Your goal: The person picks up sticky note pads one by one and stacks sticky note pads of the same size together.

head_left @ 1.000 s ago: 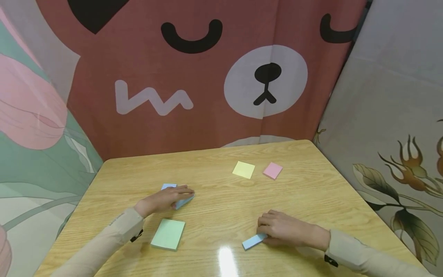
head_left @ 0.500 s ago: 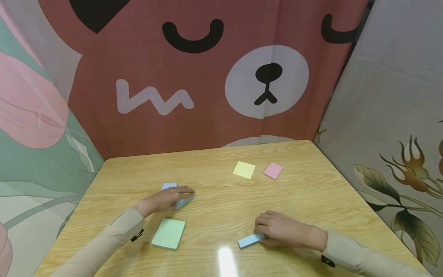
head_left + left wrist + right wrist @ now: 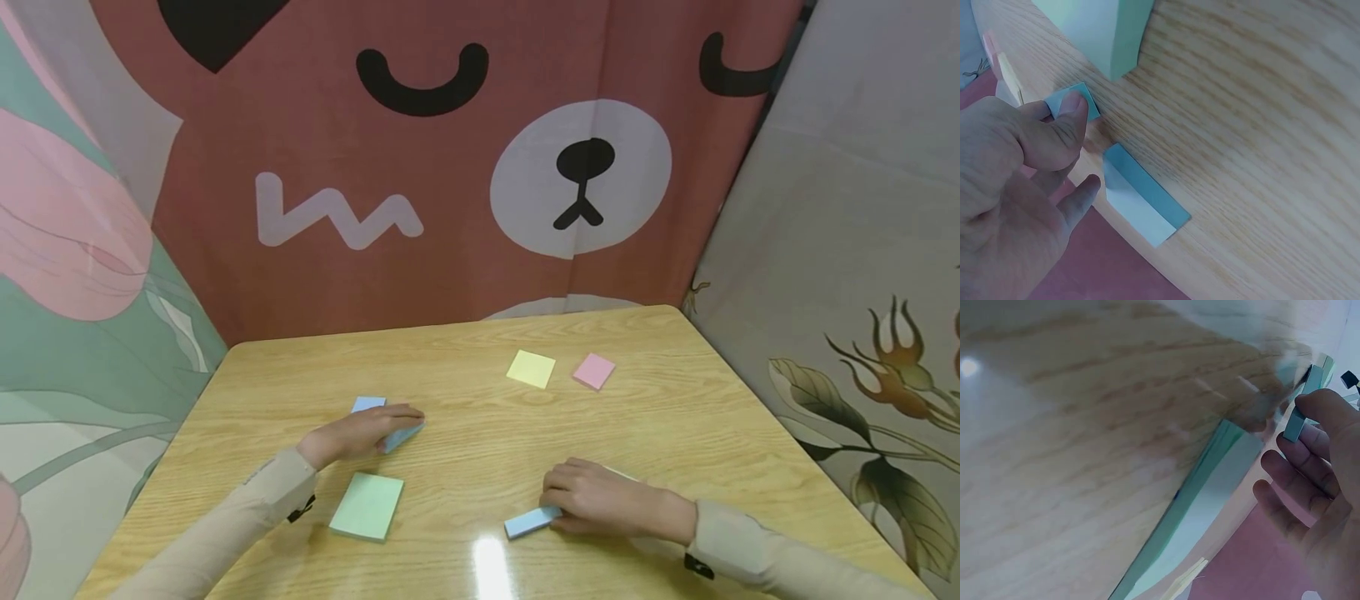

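My left hand (image 3: 360,433) pinches a blue sticky-note pad (image 3: 403,437) on the left half of the table. In the left wrist view, the thumb presses on that pad's face. Just behind this hand lies another blue pad (image 3: 368,404), partly covered in the head view. A larger light green pad (image 3: 367,507) rests in front of the left hand. My right hand (image 3: 600,500) pinches a narrow blue sticky-note pad (image 3: 531,522) by its right end, low over the table. Beside it, the right wrist view shows a green pad (image 3: 1204,494), mostly hidden behind the hand in the head view.
Toward the back of the wooden table (image 3: 450,367) lie a yellow pad (image 3: 531,369) and a pink pad (image 3: 594,372), a small gap apart. Printed curtains (image 3: 420,275) hang close behind the table and along both sides.
My right hand has slid left with the narrow blue pad, and a pale edge now shows behind that hand. The left hand stays in place on its blue pad.
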`<state>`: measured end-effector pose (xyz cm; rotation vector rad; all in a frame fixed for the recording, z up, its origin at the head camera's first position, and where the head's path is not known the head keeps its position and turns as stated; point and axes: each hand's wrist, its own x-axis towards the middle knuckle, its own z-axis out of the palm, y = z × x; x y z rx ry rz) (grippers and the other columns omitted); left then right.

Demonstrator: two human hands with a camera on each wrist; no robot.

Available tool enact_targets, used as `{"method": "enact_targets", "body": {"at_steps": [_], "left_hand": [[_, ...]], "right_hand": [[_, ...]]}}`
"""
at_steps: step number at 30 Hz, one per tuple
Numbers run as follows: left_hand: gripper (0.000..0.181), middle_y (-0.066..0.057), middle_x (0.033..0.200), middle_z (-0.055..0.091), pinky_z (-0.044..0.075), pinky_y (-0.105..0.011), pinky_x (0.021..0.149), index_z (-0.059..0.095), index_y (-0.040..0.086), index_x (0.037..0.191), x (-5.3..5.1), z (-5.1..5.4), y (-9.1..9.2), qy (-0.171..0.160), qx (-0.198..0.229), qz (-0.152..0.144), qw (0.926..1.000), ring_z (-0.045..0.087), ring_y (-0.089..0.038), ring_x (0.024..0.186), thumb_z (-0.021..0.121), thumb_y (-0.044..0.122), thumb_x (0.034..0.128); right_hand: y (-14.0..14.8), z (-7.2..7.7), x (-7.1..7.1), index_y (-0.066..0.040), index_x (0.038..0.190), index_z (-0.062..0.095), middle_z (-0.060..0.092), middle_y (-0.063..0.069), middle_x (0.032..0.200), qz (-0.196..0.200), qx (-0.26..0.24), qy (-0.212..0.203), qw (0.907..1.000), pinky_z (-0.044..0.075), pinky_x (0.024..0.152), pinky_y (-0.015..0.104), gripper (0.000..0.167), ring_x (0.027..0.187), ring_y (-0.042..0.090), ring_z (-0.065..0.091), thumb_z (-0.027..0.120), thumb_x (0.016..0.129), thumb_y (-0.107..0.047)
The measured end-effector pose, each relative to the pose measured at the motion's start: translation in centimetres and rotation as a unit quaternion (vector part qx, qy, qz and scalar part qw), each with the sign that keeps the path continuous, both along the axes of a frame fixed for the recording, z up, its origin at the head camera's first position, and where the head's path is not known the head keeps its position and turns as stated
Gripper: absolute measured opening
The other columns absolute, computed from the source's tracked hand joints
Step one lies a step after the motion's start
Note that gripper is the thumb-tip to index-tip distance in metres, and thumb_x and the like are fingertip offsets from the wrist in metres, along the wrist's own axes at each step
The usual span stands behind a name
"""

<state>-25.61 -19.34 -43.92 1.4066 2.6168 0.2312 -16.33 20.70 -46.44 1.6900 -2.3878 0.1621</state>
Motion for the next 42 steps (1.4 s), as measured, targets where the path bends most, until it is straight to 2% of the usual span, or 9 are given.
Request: {"method": "enact_targets", "body": {"at_steps": [10, 15, 25, 33, 42], "left_hand": [[0.066, -0.02, 0.151, 0.039, 0.05, -0.038, 0.092, 0.043, -0.004, 0.146, 0.3, 0.1, 0.3, -0.052, -0.01, 0.029, 0.9982, 0.043, -0.039, 0.134, 0.061, -0.022, 0.0851], [0.066, -0.018, 0.153, 0.037, 0.05, -0.037, 0.093, 0.041, -0.003, 0.147, 0.3, -0.1, 0.3, -0.066, -0.018, 0.039, 0.9969, 0.042, -0.037, 0.135, 0.061, -0.019, 0.0867], [0.069, -0.017, 0.154, 0.036, 0.049, -0.038, 0.096, 0.04, -0.002, 0.149, 0.3, -0.4, 0.3, -0.068, -0.02, 0.041, 0.9966, 0.043, -0.037, 0.134, 0.062, -0.019, 0.086], [0.071, -0.015, 0.154, 0.036, 0.051, -0.036, 0.092, 0.04, 0.001, 0.149, 0.3, -0.2, 0.5, -0.059, -0.034, 0.044, 0.9967, 0.045, -0.037, 0.132, 0.065, -0.017, 0.0853], [0.068, -0.018, 0.154, 0.035, 0.052, -0.033, 0.087, 0.041, -0.001, 0.148, 0.1, 0.0, 0.3, -0.069, -0.02, 0.041, 0.9966, 0.048, -0.038, 0.129, 0.063, -0.019, 0.0857]], "right_hand": [[-0.8, 0.1, 0.1, -0.017, 0.102, 0.069, 0.06, -0.01, 0.097, 0.007, -0.007, 0.006, 0.9999, 0.046, 0.08, 0.021, 0.016, 0.088, 0.003, 0.055, 0.074, 0.09, -0.027], [-1.3, -0.1, 0.1, -0.018, 0.1, 0.068, 0.059, -0.01, 0.095, 0.01, -0.012, 0.012, 0.9998, 0.046, 0.079, 0.022, 0.015, 0.086, 0.004, 0.054, 0.074, 0.09, -0.026], [-1.8, -0.5, -0.3, -0.017, 0.099, 0.068, 0.06, -0.01, 0.095, 0.013, -0.017, 0.024, 0.9995, 0.046, 0.079, 0.021, 0.013, 0.085, 0.003, 0.054, 0.073, 0.09, -0.025], [-2.1, -0.5, -0.5, -0.017, 0.102, 0.07, 0.061, -0.009, 0.097, 0.009, -0.019, -0.005, 0.9998, 0.048, 0.08, 0.021, 0.012, 0.087, 0.003, 0.055, 0.072, 0.092, -0.024], [-2.1, -0.4, -0.7, -0.015, 0.107, 0.072, 0.062, -0.009, 0.098, 0.007, -0.013, -0.015, 0.9998, 0.047, 0.08, 0.02, 0.018, 0.087, 0.002, 0.054, 0.073, 0.092, -0.026]]}}
